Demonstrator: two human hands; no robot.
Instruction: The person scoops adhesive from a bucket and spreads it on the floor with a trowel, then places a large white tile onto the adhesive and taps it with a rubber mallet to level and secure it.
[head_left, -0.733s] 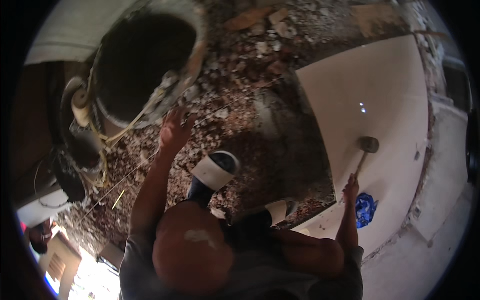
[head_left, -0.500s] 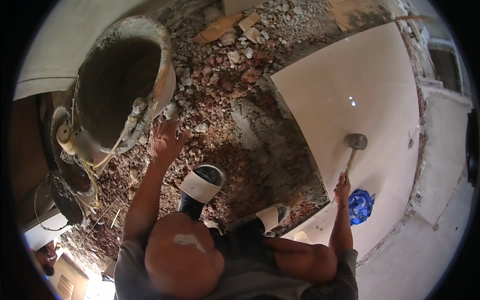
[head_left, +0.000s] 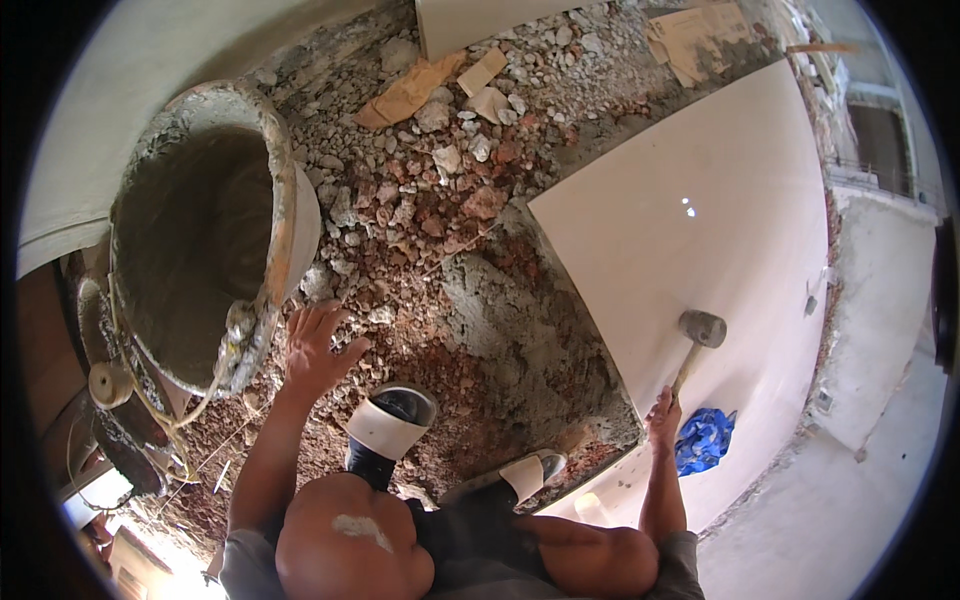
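Note:
My right hand [head_left: 662, 418] grips the wooden handle of a rubber mallet [head_left: 703, 328], whose dark head is over the large pale tile [head_left: 725, 220]. Whether the head touches the tile I cannot tell. Close to that hand lies a crumpled blue plastic bag [head_left: 706, 441] on the tile. My left hand [head_left: 318, 350] is held with fingers apart and nothing in it, above the rubble and just right of a big mortar tub [head_left: 303, 215]. Grey mortar clings to the tub's inside and rim.
Loose rubble [head_left: 440, 210] covers the ground ahead, with torn cardboard [head_left: 410, 90] on it. A strip of grey mortar bed [head_left: 520, 310] borders the tile's left edge. A thin string crosses the dirt. At left, a string spool [head_left: 110, 384] hangs by the tub. My sandalled feet stand on the dirt.
The whole view has shifted, so the tub sits lower and further left. The mallet's head has swung left relative to my right hand. My left hand stays spread beside the tub.

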